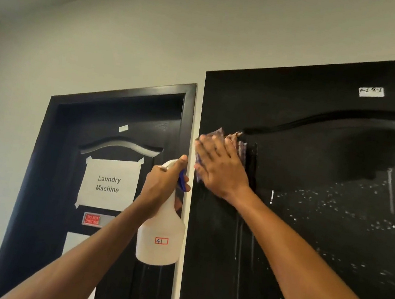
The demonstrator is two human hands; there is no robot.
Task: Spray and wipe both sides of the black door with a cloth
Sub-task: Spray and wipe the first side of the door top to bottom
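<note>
While the left hand (161, 184) grips the neck of a white spray bottle (160, 235) at about 7 o'clock, finger on the blue trigger, the wiping step looks to be in hand: the right hand (219, 167), near centre, presses a cloth (214, 136) with spread fingers flat against the upper left of the black door (305, 238), which fills the frame from 1 to 5 o'clock. Cloth is mostly hidden under the palm, edges poke out at top and left. Droplets and runs cover the door panel at 3 to 4 o'clock, unwiped, so judged early on this side; other side not seen. Next move likely calls for sweeping the cloth rightward and down across the wet patch, keeping flat pressure over the raised moulding. Counts, left to right: one second black door (56, 181) at 8 o'clock with one "Laundry Machine" paper sign (108, 184) and one red sign (92, 219) below it; one bottle; one cloth; two hands; one small white label (371, 92) at 1 o'clock.
</note>
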